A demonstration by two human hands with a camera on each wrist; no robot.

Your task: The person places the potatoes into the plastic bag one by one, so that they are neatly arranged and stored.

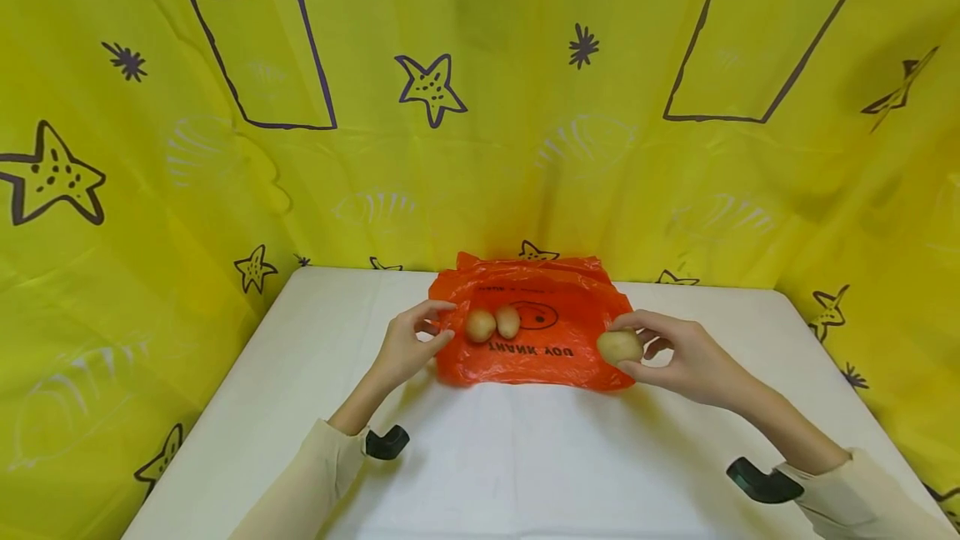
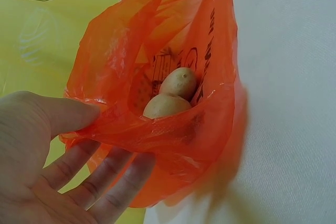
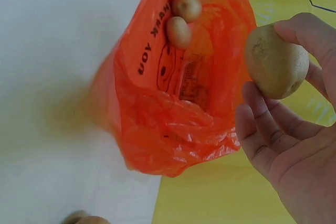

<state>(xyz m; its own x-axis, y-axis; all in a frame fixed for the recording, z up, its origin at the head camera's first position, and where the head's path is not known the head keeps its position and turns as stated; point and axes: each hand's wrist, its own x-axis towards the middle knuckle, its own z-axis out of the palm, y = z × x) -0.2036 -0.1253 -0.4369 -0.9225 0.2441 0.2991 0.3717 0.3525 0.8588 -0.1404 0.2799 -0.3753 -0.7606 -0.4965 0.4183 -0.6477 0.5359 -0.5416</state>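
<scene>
A red plastic bag (image 1: 540,365) printed with THANK YOU lies with its mouth spread apart on the white table. Two potatoes (image 1: 480,325) sit side by side inside it, toward the left; the left wrist view also shows the potatoes (image 2: 178,83) touching. My left hand (image 1: 412,340) pinches the bag's left rim between thumb and fingers. Over the bag's right edge, my right hand (image 1: 671,352) grips another potato (image 1: 619,347). In the right wrist view, thumb and fingertips hold this potato (image 3: 276,61) beside the bag's mouth.
The white table (image 1: 480,465) ends at a yellow curtain (image 1: 495,173) with star drawings, which rises behind the bag and along both sides. Brownish round things (image 3: 92,220) show partly at the bottom edge of the right wrist view. Each wrist carries a dark camera mount (image 1: 765,482).
</scene>
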